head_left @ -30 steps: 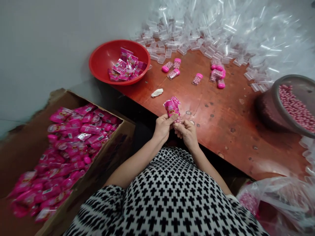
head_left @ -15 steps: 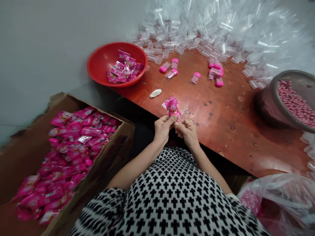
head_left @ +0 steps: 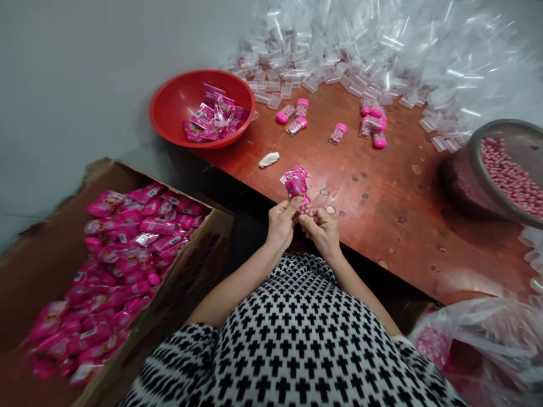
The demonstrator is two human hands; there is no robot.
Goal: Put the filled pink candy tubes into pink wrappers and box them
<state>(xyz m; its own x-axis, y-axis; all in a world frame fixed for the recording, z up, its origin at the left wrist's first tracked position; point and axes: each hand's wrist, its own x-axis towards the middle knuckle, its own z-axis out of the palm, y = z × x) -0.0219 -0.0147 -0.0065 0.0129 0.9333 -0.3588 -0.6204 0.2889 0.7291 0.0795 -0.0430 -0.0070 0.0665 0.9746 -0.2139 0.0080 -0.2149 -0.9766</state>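
In front of my body, at the table's near edge, both hands hold a small clear bottle of pink balls (head_left: pixel 305 208) with a pink printed plastic sleeve (head_left: pixel 296 183) over its upper part. My left hand (head_left: pixel 280 225) is closed on the sleeved bottle from the left, thumb pressed on its front. From the right, my right hand (head_left: pixel 324 230) pinches the bottle's lower end, its fingers curled. The sleeve's loose top edges stick up past the bottle. Fingers hide part of the bottle, and its cap does not show.
A red bowl (head_left: pixel 163 121) with flat pink sleeves stands on the table (head_left: pixel 382 209). Filled pink-capped bottles (head_left: pixel 338 133) lie ahead, before a heap of clear empty bottles (head_left: pixel 360 45). On the right is a bucket of pink balls (head_left: pixel 511 175); at left, a carton (head_left: pixel 212 226) of sleeved bottles.
The sleeve sits a little higher, and more of the bottle's pink balls show between my hands. My right hand's fingers have shifted slightly downward.
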